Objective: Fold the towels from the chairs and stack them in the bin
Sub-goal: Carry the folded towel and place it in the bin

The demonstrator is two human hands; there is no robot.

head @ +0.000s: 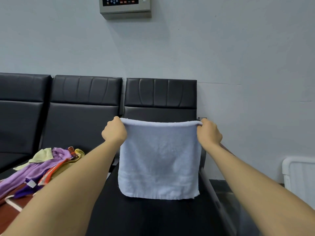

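A pale blue towel [159, 160] hangs doubled over in the air above the seat of the right-hand black chair [160, 94]. My left hand [114, 131] grips its top left corner and my right hand [209, 133] grips its top right corner, pulling the folded top edge taut. The towel's lower edge hangs just above the dark seat. A white bin [300, 178] stands on the floor at the right edge, only partly in view.
A heap of purple, yellow and orange towels [46, 167] lies on the middle chair's seat at the left. A third black chair [20, 106] stands at the far left. A grey control box [125, 7] hangs on the wall above.
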